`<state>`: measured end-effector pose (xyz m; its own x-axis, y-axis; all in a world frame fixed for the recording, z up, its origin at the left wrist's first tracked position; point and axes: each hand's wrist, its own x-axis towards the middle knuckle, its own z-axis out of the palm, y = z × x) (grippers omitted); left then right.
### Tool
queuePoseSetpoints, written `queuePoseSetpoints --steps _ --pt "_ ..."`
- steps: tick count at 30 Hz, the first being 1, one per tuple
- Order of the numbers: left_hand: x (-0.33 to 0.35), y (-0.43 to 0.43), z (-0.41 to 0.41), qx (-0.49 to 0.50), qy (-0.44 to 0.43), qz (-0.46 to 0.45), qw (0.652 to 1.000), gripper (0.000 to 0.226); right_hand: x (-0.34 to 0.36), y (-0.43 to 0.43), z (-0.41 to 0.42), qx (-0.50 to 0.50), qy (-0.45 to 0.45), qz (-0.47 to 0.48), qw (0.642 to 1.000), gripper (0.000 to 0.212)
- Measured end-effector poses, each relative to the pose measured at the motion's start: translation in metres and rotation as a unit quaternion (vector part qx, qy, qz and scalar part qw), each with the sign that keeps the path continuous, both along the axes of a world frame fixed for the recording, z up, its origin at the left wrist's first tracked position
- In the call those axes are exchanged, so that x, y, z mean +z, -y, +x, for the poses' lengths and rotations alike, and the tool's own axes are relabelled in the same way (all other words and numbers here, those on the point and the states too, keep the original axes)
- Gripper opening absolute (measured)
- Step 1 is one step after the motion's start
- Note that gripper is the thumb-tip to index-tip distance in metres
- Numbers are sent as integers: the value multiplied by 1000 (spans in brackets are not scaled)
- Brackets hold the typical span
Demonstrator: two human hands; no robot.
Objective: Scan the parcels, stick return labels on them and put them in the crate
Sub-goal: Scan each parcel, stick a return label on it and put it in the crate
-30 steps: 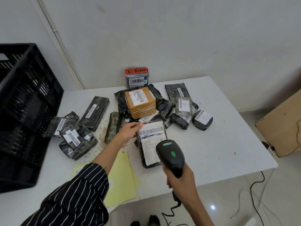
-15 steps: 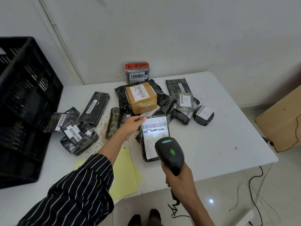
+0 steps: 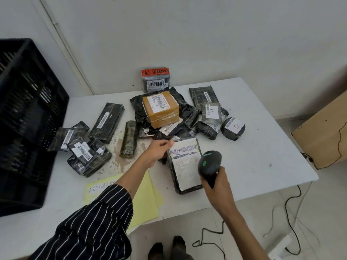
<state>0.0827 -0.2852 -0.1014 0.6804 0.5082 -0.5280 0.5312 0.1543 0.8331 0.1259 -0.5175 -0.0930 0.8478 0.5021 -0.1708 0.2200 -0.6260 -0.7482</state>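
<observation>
A flat black parcel (image 3: 185,169) with a large white barcode label lies near the front of the white table (image 3: 253,151). My left hand (image 3: 157,150) pinches its far left corner. My right hand (image 3: 217,184) grips a black handheld scanner (image 3: 209,165), which hovers over the parcel's right edge. Behind it lies a pile of several black wrapped parcels and a brown taped box (image 3: 160,111). The black plastic crate (image 3: 28,117) stands at the left end of the table. Yellow return label sheets (image 3: 146,199) lie under my left forearm.
More black parcels (image 3: 88,156) lie between the crate and the pile. A parcel with an orange fragile sticker (image 3: 155,79) leans on the back wall. A cardboard box (image 3: 323,132) stands right of the table. The scanner's cable (image 3: 208,244) trails on the floor.
The scanner has moved to the right, over the parcel's right edge. The bright scan light seen on the label half a second ago is gone. My left hand stays on the parcel's corner.
</observation>
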Motion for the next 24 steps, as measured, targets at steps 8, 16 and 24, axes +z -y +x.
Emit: queuePoseSetpoints --steps 8,16,24 --pt "-24 25 -10 -30 -27 72 997 27 -56 -5 75 19 188 -233 954 41" --pt "-22 19 -32 -73 -27 194 978 31 -69 -3 68 21 179 -286 941 44" --pt "-33 -14 -147 -202 -7 432 879 26 -19 -45 -28 57 181 16 982 21"
